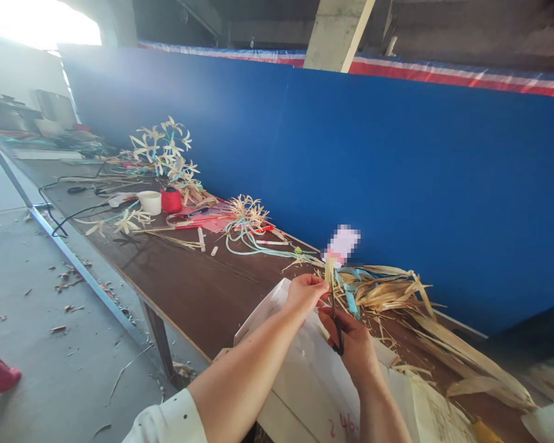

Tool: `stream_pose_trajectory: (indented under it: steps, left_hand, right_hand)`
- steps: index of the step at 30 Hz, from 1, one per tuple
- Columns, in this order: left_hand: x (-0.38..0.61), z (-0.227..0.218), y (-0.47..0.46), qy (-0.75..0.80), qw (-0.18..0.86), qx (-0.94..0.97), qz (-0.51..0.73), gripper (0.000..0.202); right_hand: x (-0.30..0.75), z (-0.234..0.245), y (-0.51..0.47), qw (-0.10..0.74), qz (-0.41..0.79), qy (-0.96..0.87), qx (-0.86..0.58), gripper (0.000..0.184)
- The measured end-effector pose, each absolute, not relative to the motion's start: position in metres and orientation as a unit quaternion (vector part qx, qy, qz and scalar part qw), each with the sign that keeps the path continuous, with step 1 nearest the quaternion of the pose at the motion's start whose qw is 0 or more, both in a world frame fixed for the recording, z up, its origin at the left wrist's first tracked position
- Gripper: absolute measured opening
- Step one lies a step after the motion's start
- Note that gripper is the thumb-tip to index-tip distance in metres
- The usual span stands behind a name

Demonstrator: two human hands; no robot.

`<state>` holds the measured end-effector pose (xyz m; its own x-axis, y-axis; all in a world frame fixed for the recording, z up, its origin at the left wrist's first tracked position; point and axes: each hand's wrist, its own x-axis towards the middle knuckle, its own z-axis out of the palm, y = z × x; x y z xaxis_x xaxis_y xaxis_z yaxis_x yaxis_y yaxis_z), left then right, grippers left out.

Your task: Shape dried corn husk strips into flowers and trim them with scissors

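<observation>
Between the fingers of my left hand is a pale strip of dried corn husk, pinched and held upright. My right hand grips a pair of dark scissors, whose blades point up along the husk strip. Both hands are close together above a white box or board with red handwriting on it. Just right of them lies a heap of dried corn husks with a light blue ribbon-like strip. How far the blades are parted is hard to see.
A long brown table runs to the far left along a blue panel. On it are husk flowers, a white cup, a red spool, pale blue cords and a cable. Scraps litter the floor.
</observation>
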<state>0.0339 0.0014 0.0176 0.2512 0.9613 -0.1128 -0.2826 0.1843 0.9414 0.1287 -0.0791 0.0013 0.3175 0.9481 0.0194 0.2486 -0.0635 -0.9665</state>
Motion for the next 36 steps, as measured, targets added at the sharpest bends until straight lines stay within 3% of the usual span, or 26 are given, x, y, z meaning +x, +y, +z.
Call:
stream_pose_trajectory:
  steps: [36]
  left_hand:
    - [0.0294,0.0170,0.0081,0.393,0.642,0.464,0.467,0.013]
  right_hand:
    - [0.1298,-0.0041,-0.0781,0.488,0.348,-0.470,-0.648,0.041]
